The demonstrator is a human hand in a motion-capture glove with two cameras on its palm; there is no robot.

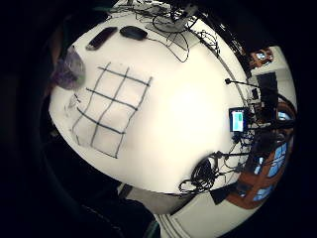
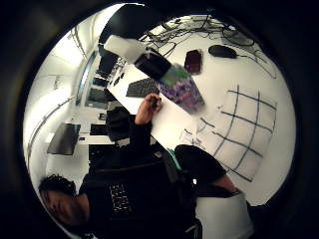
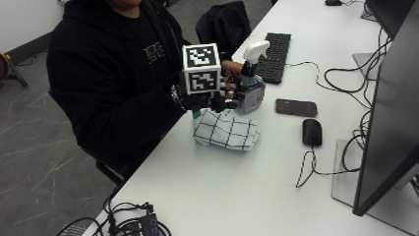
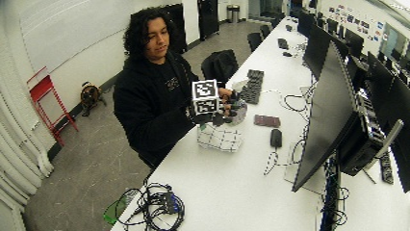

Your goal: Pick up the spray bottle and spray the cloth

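One person sits at the table point(image 3: 262, 196), working near its edge. Leftmost of the items, the gloved right hand point(image 3: 208, 100) is raised above the surface with its fingers curled round the body of the bottle point(image 3: 251, 91). The bottle is held off the table, roughly upright, its white spray head uppermost. The bare hand point(image 3: 229, 65) is just behind the bottle; whether it touches the bottle cannot be told. Directly below and a little in front lies the cloth point(image 3: 225, 130), white with a dark grid, bunched near the table edge and apart from the bottle. Further right sit a keyboard point(image 3: 275, 56), a phone point(image 3: 296, 107) and a mouse point(image 3: 312, 132), all well apart from the work.

Assessment: the pick-up appears complete, as the bottle is lifted and gripped. Spraying appears outstanding. No mist or wet patch can be made out on the cloth. Whether a finger is on the trigger cannot be seen. The nozzle likely still needs aiming down at the cloth before the trigger is squeezed.
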